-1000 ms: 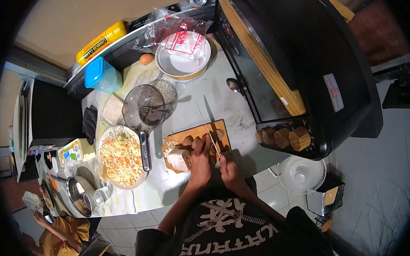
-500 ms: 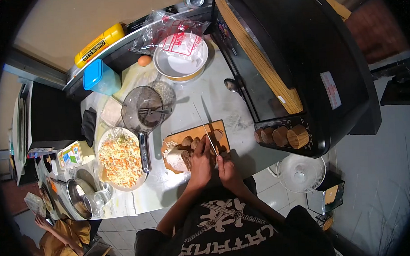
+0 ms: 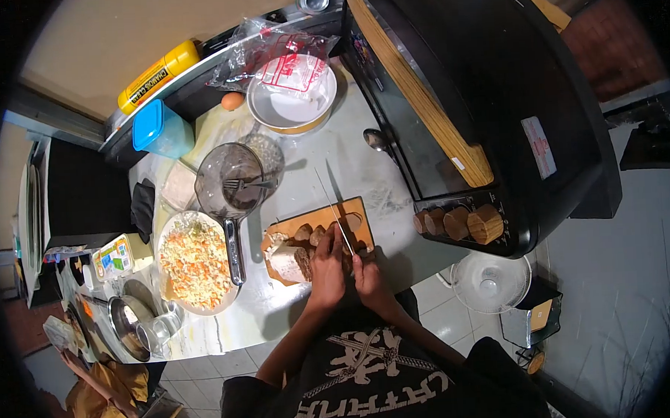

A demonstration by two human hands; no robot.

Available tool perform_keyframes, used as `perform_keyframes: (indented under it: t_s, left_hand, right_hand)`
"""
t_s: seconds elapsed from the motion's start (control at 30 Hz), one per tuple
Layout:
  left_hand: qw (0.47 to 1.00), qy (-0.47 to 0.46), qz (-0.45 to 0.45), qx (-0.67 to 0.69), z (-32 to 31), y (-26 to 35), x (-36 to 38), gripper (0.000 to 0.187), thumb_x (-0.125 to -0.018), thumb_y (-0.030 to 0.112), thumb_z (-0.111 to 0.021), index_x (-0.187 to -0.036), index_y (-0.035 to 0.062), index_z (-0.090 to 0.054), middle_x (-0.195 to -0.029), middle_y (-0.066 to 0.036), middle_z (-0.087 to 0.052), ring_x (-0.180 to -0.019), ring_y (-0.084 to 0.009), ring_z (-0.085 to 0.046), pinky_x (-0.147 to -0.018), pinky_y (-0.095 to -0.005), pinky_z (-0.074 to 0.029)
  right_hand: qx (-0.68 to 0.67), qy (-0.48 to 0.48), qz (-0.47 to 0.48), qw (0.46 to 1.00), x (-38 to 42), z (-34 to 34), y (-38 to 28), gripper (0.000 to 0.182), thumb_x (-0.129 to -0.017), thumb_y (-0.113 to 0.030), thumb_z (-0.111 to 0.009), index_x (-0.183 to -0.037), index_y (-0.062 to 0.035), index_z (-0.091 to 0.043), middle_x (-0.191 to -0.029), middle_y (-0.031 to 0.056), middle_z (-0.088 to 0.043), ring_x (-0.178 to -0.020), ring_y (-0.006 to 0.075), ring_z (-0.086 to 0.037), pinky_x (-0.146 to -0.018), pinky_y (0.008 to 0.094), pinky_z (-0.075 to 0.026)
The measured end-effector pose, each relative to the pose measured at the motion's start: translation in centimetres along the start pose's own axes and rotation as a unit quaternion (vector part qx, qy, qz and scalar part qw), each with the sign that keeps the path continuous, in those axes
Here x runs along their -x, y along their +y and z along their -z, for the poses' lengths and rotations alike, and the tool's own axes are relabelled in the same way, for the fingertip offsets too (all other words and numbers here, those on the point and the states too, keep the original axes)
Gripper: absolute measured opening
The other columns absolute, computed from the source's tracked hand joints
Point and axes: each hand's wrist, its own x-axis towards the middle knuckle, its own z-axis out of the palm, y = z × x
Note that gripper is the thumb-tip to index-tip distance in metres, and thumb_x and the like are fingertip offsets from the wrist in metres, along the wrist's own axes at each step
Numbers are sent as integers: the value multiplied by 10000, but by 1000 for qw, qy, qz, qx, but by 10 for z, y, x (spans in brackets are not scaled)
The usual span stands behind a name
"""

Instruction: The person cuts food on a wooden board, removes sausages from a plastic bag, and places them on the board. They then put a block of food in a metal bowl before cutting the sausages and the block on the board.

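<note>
A wooden cutting board (image 3: pixel 320 218) lies at the counter's front edge. My left hand (image 3: pixel 327 276) is over its middle, fingers bent down on a brown piece of food, mostly hidden beneath them. In my right hand (image 3: pixel 371 283) is the handle of a long knife (image 3: pixel 335 212), its thin blade pointing away from me, right beside my left fingertips. Several brown, roundish food pieces (image 3: pixel 303 232) are along the board's far side. Left of my left hand sits a pale packet (image 3: pixel 285 261) with brown contents at its end.
A plate of chopped orange and white food (image 3: pixel 195 264) stands left, beside a transparent saucepan (image 3: pixel 229 180) with a fork (image 3: pixel 248 184). Behind are a white bowl (image 3: pixel 286 110), an egg (image 3: pixel 232 101) and a blue-lidded container (image 3: pixel 163 130). A black oven (image 3: pixel 488 127) borders the right; another person (image 3: pixel 107 394) is lower left.
The view has shifted very slightly. Both hands and the knife stay at nearly the same spot on the board.
</note>
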Motion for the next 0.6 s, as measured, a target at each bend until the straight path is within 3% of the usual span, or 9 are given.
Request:
perform_keyframes:
  t_s: [0.07, 0.17, 0.3, 0.37, 0.4, 0.43, 0.47, 0.6]
  left_hand:
    - [1000, 2, -3, 3, 0, 0, -1, 633, -736, -40, -492, -1349, -58, -338, -1273, -294, -423, -1142, -442, -459, -965, -424, -392]
    - [1000, 7, -4, -1, -1, 0, 0, 621, -735, -46, -487, -1339, -69, -347, -1270, -293, -427, -1142, -441, -460, -964, -426, -392]
    - [1000, 6, 6, -3, 0, 4, 0, 619, -731, -56, -483, -1335, -74, -348, -1270, -295, -426, -1145, -441, -455, -966, -428, -388]
    - [1000, 9, 0, -7, 0, 2, 0, 620, -730, -56, -483, -1335, -73, -349, -1269, -297, -425, -1141, -442, -456, -963, -430, -389]
    - [1000, 12, -7, -10, 0, 2, 0, 620, -728, -56, -484, -1334, -73, -350, -1269, -298, -425, -1137, -443, -458, -961, -432, -390]
    - [1000, 13, -8, -10, 0, 2, 0, 620, -728, -56, -484, -1334, -73, -350, -1269, -298, -425, -1137, -443, -458, -961, -432, -390]
    - [1000, 11, -6, -12, 0, 3, 1, 621, -727, -54, -485, -1333, -72, -350, -1264, -298, -428, -1125, -444, -465, -954, -435, -394]
    - [1000, 21, -5, -7, 2, 5, -1, 624, -723, -40, -503, -1329, -68, -359, -1249, -297, -442, -1098, -444, -482, -935, -441, -407]
  right_hand:
    - [-47, -37, -46, 997, 1, -3, 0, 363, -843, 35, -572, -1174, 151, -476, -699, 143, -464, -586, 228, -472, -477, 334, -380]
    - [22, -17, -8, 1000, 4, -3, 1, 346, -862, 33, -538, -1178, 155, -470, -702, 147, -466, -591, 236, -475, -475, 345, -379]
    - [-14, -12, -12, 1000, 2, -1, 0, 337, -882, 36, -498, -1197, 149, -461, -700, 133, -457, -573, 233, -462, -466, 356, -380]
    - [-102, -18, -92, 990, -2, 2, -3, 261, -933, -45, -442, -1106, 131, -527, -670, 184, -492, -558, 314, -503, -483, 404, -398]
    - [-102, -18, -91, 990, -12, 10, -9, 261, -933, -45, -442, -1106, 131, -527, -670, 184, -492, -558, 314, -503, -483, 404, -398]
    - [-165, -21, -188, 968, -26, 23, -18, 257, -953, -137, -431, -947, 97, -537, -663, 224, -515, -596, 369, -528, -506, 433, -402]
    - [-226, -24, -282, 932, -34, 29, -23, 368, -972, -229, -420, -789, 64, -547, -657, 264, -539, -634, 425, -554, -529, 461, -406]
    - [-202, -55, -271, 940, -29, 24, -17, 381, -984, -216, -362, -874, 85, -568, -675, 282, -541, -667, 448, -550, -550, 474, -414]
